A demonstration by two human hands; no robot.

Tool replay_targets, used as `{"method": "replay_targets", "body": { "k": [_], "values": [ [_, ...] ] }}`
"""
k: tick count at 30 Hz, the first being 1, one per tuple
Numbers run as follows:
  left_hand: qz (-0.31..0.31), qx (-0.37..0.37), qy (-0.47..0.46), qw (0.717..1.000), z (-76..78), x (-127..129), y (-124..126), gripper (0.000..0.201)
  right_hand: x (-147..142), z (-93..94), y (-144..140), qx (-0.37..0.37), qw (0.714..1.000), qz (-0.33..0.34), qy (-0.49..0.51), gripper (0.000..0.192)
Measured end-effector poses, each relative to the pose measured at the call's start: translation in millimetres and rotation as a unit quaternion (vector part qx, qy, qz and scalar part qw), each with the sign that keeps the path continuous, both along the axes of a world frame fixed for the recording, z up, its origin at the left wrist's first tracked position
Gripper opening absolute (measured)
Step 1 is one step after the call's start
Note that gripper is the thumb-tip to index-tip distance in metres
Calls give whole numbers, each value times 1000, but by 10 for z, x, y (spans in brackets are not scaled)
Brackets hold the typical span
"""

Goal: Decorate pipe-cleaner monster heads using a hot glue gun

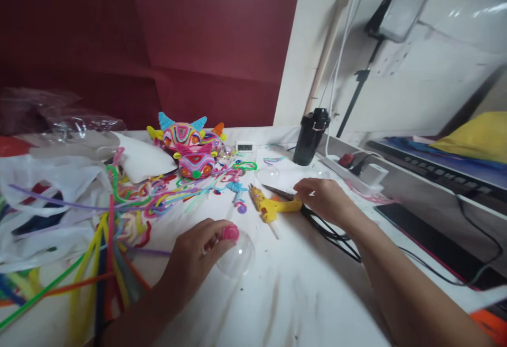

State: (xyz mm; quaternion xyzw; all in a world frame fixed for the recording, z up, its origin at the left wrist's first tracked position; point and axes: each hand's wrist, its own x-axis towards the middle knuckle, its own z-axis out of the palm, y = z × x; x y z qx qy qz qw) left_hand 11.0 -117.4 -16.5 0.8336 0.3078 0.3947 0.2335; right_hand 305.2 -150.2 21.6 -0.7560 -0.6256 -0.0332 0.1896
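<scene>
My left hand (198,246) pinches a small bright pink coil of fuzzy pipe cleaner (230,232) between thumb and fingers. The coil is at the upper edge of a clear plastic dome (240,260) on the table. My right hand (322,196) is curled at the back end of dark, pointed scissors (277,191), whose handles are partly hidden. Under the blades lies a yellow glue gun (271,207) with a clear glue stick poking out. A blue pipe-cleaner piece with a purple ball (240,199) rests left of the glue gun.
Colourful pipe-cleaner animal heads (194,149) stand at the back amid loose coiled pieces. Long pipe cleaners (105,262) and plastic bags (51,183) fill the left. A black bottle (311,136), power strip (356,174), dark phone-like slab (431,241) and cables lie right.
</scene>
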Motion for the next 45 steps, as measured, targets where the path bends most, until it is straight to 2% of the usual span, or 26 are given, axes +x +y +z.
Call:
{"method": "replay_targets", "body": {
  "k": [4, 8, 11, 13, 20, 23, 26, 29, 31, 33, 34, 37, 40, 43, 45],
  "values": [
    [10, 5, 7, 1000, -14, -10, 27, 13, 152, 93, 43, -43, 998, 7, -42, 15],
    [18, 0, 21, 1000, -33, -16, 45, 16, 83, 150, 14, -83, 989, 91, -80, 21],
    [16, -3, 27, 1000, -11, -11, 32, 16, -86, 54, -11, -104, 974, 165, -114, 35],
    [13, -2, 24, 1000, 11, -4, 21, 16, -186, -57, 2, -113, 965, 191, -138, 39],
    [10, -15, 9, 1000, 10, 2, 31, 13, -264, -336, 156, -107, 956, 193, -191, 43],
    [11, -37, 0, 999, -9, 2, 43, 14, -276, -383, 181, -99, 954, 199, -203, 41],
    [21, -56, -10, 998, -39, -4, 71, 15, -284, -351, 134, -79, 954, 201, -210, 42],
    [33, -78, -22, 996, -71, -12, 105, 16, -262, -192, 1, 4, 968, 211, -136, 44],
    [40, -91, -31, 995, -81, -14, 123, 16, -232, -54, -122, 34, 970, 240, 4, 33],
    [48, -97, -39, 993, -83, -16, 135, 16, -199, 57, -244, 16, 964, 230, 129, 25],
    [51, -98, -42, 993, -82, -17, 140, 16, -183, 94, -297, 19, 959, 209, 192, 29],
    [59, -95, -55, 992, -82, -23, 154, 15, -147, 145, -406, -41, 929, 159, 333, 43],
    [62, -94, -67, 991, -94, -26, 167, 16, -135, 160, -432, -109, 922, 133, 348, 51],
    [59, -104, -68, 990, -111, -23, 174, 17, -129, 150, -412, -162, 915, 149, 337, 56],
    [55, -107, -64, 991, -123, -22, 174, 17, -121, 124, -402, -144, 926, 141, 320, 60]
  ]
}}
